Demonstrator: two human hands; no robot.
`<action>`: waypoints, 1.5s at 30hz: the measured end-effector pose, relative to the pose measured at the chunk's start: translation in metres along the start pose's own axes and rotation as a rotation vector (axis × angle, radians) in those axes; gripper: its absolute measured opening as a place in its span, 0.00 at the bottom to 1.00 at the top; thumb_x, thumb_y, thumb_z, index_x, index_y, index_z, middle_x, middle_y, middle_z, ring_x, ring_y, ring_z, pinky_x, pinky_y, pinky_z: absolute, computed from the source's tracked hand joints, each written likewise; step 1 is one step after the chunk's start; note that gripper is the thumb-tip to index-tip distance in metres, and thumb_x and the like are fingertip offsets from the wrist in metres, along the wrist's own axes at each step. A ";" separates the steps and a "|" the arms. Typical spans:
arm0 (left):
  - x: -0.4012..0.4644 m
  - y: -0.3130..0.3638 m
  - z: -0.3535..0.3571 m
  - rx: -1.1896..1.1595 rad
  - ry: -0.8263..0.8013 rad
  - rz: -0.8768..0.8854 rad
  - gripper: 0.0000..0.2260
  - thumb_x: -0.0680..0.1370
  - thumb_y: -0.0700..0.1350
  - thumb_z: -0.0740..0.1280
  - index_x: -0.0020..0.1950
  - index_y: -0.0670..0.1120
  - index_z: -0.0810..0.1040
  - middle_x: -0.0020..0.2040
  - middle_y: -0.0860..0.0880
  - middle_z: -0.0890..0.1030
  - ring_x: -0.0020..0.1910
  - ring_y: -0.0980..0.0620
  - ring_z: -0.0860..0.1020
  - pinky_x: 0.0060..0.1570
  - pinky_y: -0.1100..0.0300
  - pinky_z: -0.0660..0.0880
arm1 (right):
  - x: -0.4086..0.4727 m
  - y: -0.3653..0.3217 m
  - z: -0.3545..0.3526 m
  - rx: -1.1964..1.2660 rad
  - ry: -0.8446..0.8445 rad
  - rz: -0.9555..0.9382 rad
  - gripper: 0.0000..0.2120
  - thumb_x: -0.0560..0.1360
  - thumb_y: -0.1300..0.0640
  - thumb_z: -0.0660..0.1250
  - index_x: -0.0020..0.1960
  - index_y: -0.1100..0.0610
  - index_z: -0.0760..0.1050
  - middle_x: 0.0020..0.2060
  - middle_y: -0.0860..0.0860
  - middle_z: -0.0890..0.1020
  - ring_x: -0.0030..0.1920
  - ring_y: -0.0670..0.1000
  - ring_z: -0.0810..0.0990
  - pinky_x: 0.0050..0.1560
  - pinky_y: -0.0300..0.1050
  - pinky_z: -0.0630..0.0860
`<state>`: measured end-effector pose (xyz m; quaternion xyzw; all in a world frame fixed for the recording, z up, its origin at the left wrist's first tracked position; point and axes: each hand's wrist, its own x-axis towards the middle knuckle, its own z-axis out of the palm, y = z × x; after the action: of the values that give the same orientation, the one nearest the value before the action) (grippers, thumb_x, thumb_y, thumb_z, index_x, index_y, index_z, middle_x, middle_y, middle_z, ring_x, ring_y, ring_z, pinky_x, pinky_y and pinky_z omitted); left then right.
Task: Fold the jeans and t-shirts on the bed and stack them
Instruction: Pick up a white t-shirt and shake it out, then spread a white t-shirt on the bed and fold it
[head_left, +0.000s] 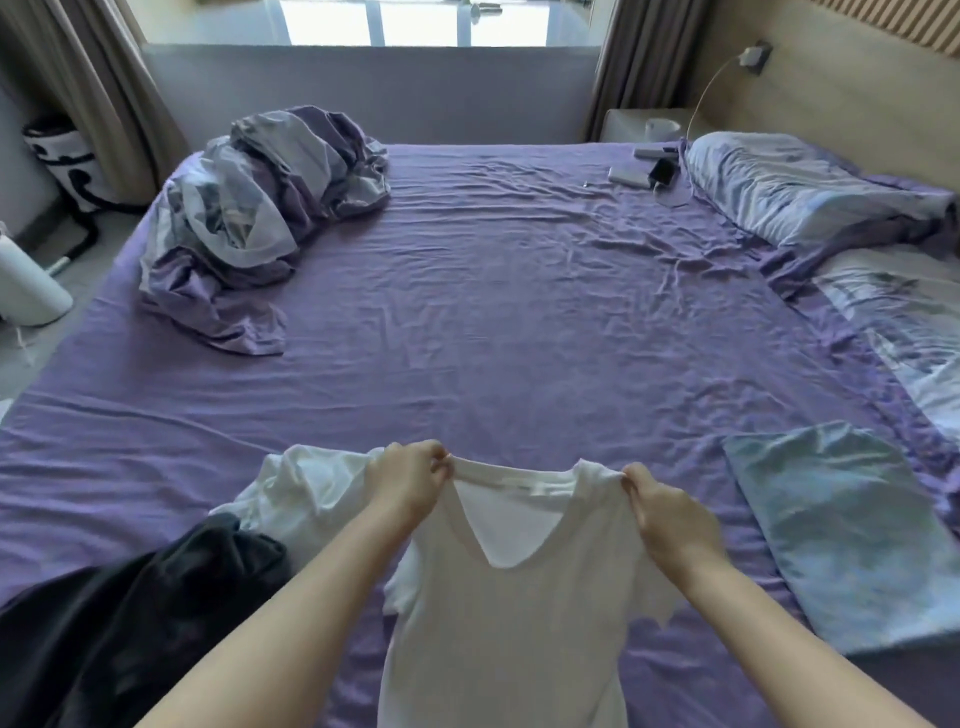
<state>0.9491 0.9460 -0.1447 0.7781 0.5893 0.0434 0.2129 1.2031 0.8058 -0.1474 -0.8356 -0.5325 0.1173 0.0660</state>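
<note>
A white t-shirt (498, 613) hangs in front of the person, lifted off the bed (467, 338) and held by its shoulders. The left hand (410, 480) is pinched shut on the shoulder seam to the left of the neckline, and the right hand (670, 512) is pinched shut on the shoulder to the right of it, so the V-neck opening sags between the two hands and the body of the shirt drops down towards the camera between the forearms. The hands are apart, with the collar stretched between them.

Left of the held t-shirt, near the bed's close edge, lies a dark garment (130, 623) in a crumpled heap; whether it is jeans cannot be told. Just beyond that heap and behind the left hand, more white cloth (301, 493) lies bunched on the sheet, touching the dark garment. Right of the held t-shirt, a pale blue folded piece (852, 540) lies flat on the bed, apart from the right hand.

Further from the t-shirt, the middle of the purple sheet is wrinkled. Beyond it to the left sits a rumpled purple and grey duvet (260, 218). To the far right lie a striped pillow (800, 187) and, just beside it, a few small devices (649, 174) on the sheet
</note>
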 end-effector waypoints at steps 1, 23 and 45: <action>0.012 0.001 0.007 0.015 0.033 0.003 0.09 0.79 0.52 0.60 0.53 0.52 0.78 0.52 0.47 0.82 0.55 0.44 0.77 0.52 0.55 0.68 | 0.009 0.001 0.005 -0.042 0.027 -0.018 0.07 0.81 0.52 0.50 0.52 0.50 0.66 0.47 0.54 0.82 0.47 0.60 0.81 0.39 0.48 0.66; -0.051 -0.017 0.209 0.322 -0.042 0.340 0.17 0.68 0.45 0.66 0.55 0.50 0.83 0.60 0.43 0.80 0.58 0.42 0.79 0.54 0.38 0.75 | -0.024 0.016 0.198 -0.203 0.030 -0.284 0.19 0.68 0.55 0.63 0.57 0.53 0.80 0.57 0.57 0.81 0.58 0.58 0.80 0.57 0.56 0.75; -0.160 -0.009 0.209 0.293 -0.437 0.265 0.20 0.79 0.50 0.55 0.72 0.53 0.61 0.76 0.49 0.55 0.74 0.48 0.54 0.71 0.46 0.53 | -0.175 0.049 0.164 0.242 0.072 0.501 0.16 0.77 0.58 0.61 0.65 0.48 0.72 0.53 0.49 0.74 0.45 0.55 0.78 0.38 0.46 0.70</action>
<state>0.9590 0.7397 -0.3084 0.8616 0.4229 -0.1834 0.2127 1.1314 0.6236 -0.2945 -0.9310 -0.2886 0.1630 0.1531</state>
